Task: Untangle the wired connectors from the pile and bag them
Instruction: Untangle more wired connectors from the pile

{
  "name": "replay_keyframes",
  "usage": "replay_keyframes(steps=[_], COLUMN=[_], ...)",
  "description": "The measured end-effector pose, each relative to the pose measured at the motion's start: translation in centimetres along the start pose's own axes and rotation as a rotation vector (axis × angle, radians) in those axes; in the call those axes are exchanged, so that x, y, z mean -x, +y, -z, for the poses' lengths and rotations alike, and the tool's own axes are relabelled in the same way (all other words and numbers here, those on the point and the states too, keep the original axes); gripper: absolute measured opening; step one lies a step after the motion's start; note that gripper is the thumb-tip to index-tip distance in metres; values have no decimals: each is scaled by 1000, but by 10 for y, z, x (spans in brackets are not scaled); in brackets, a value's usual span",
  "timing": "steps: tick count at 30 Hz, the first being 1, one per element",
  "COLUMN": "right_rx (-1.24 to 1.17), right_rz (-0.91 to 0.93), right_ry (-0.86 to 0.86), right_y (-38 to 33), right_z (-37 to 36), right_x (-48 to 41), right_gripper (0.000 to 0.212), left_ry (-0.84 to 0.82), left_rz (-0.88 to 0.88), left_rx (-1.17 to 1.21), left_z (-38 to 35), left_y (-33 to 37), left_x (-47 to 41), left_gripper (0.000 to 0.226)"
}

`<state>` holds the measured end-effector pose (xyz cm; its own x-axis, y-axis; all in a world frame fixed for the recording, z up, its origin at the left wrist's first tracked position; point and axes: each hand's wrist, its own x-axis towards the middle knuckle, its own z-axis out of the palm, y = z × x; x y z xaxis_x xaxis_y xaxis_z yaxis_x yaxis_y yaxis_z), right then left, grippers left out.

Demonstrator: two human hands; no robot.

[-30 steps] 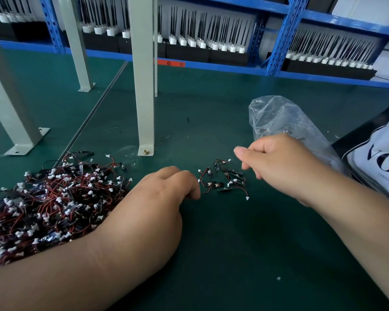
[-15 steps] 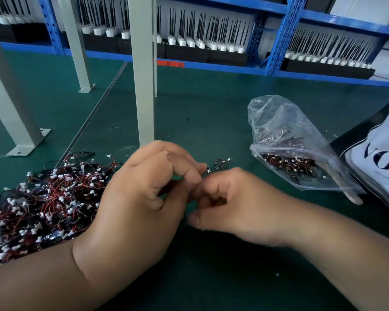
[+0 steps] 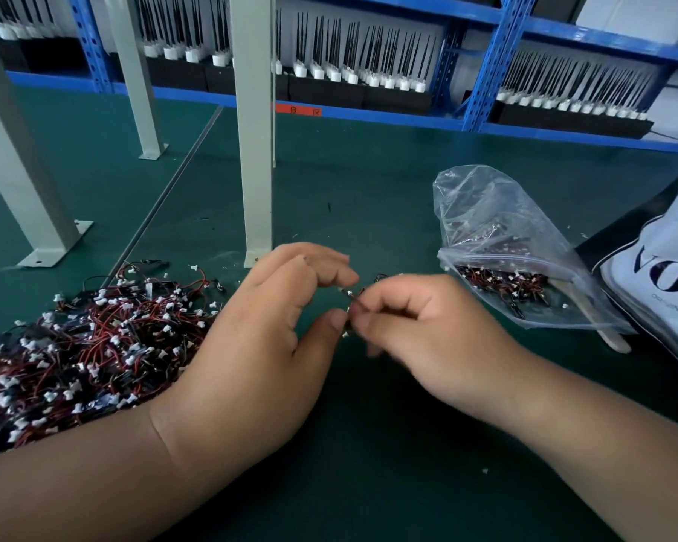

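Pinching a small bunch of wired connectors (image 3: 352, 301) between curled fingers and thumb, the right hand (image 3: 427, 338) is holding it over the green mat (image 3: 368, 444), near the middle of the view. Its wires are too tangled and blurred to count. The left hand (image 3: 259, 346) is touching the bunch with its thumb tip, while its four fingers are arching above, apart from the thumb; whether they are gripping anything cannot be told. One large pile (image 3: 87, 346) of red-and-black wires with white plugs is lying at 9 o'clock from the bunch. One clear plastic bag (image 3: 498, 228) is lying at 2 o'clock, holding more connectors, with one pale flat stick (image 3: 617, 342) showing at its near corner. One white printed bag (image 3: 662, 291) is sitting at 3 o'clock. Three grey posts (image 3: 257, 131) are standing from 10 to 12 o'clock, with blue shelving (image 3: 482, 64) behind them.
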<state>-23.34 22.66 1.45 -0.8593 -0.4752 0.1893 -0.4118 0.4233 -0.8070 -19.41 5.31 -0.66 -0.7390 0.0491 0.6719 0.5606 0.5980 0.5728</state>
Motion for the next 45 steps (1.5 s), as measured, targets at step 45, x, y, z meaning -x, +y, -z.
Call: replay_keyframes(steps=[45], right_rx=[-107], right_rz=[-121], right_ry=[-71], right_y=[44], right_z=[25], right_x=[-26], right_gripper=[81], left_ry=[-408], left_rz=[148], left_rx=[-256], left_z=[-4], left_y=[-4], left_x=[5], left_gripper=[32])
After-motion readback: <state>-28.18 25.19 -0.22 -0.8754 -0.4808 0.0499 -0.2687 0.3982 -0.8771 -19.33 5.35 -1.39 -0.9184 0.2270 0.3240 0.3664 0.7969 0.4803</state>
